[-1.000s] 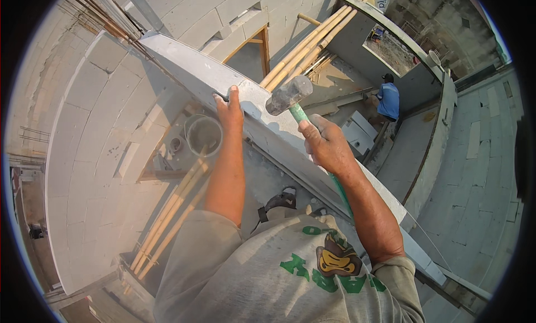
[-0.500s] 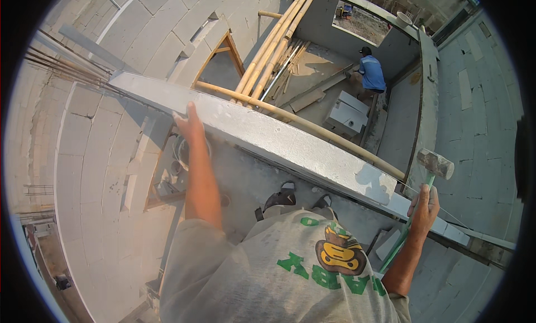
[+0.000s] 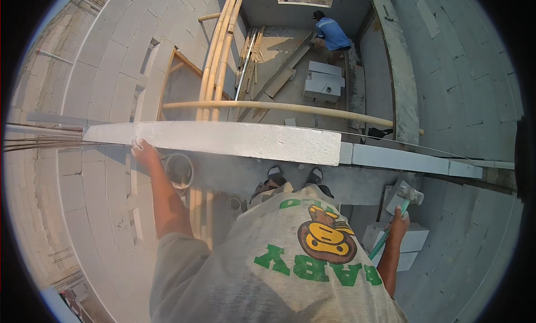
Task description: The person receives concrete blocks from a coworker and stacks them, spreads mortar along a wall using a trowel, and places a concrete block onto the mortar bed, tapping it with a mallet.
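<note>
A long pale lightweight concrete block (image 3: 240, 140) lies across the top of the wall in front of me, with shorter blocks (image 3: 399, 158) continuing the row to its right. My left hand (image 3: 145, 152) holds the near edge of the long block towards its left end, fingers against it. Low at the right, my right hand (image 3: 399, 222) is closed around the green handle of a sledgehammer (image 3: 411, 196). The hammer's blocky head points up, away from the row of blocks. A thin string line (image 3: 424, 150) runs along the far side of the row.
Beyond the wall, a bamboo pole (image 3: 290, 106) crosses, with upright bamboo poles (image 3: 220, 55) at left. A person in blue (image 3: 333, 34) crouches near stacked blocks (image 3: 324, 80). A bucket (image 3: 180, 169) stands below my left arm; more blocks (image 3: 410, 242) sit beneath the hammer.
My right hand has lowered the hammer from beside the wall top to near my side. My view has turned, so the wall now runs nearly level. The left hand stays at the block.
</note>
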### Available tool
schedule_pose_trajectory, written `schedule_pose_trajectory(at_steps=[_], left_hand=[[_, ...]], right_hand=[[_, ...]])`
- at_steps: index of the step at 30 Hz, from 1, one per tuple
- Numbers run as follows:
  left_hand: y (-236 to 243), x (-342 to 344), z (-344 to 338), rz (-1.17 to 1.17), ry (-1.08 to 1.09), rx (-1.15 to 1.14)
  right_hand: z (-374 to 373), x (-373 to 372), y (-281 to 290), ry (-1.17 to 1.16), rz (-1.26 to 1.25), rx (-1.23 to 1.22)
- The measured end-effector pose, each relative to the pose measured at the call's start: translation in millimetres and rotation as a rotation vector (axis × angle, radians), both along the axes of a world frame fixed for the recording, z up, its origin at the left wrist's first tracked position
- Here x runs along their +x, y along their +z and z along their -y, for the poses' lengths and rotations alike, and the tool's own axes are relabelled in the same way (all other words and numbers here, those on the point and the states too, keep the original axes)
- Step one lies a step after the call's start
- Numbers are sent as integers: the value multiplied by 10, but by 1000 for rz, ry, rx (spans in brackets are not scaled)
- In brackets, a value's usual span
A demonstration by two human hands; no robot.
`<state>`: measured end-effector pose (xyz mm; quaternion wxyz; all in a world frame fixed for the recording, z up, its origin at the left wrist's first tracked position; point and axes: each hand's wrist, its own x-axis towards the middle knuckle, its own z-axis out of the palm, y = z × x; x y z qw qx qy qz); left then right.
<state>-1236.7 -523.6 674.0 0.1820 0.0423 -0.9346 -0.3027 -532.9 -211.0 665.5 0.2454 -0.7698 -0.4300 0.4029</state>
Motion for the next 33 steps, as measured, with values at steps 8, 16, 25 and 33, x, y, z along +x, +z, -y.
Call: schedule_pose_trajectory(at_steps=[8, 16, 25, 33], left_hand=[[4, 593, -222, -58, -14, -140], [645, 1199, -1168, -15, -323, -416], [417, 1197, -974, 19, -151, -410], [474, 876, -908, -10, -300, -503]], right_hand=[[950, 484, -1084, 413, 386, -568], [1376, 2503, -2965, 782, 555, -781], [271, 1823, -2432, 443, 400, -578], [-87, 1274, -1740, 359, 285, -466]])
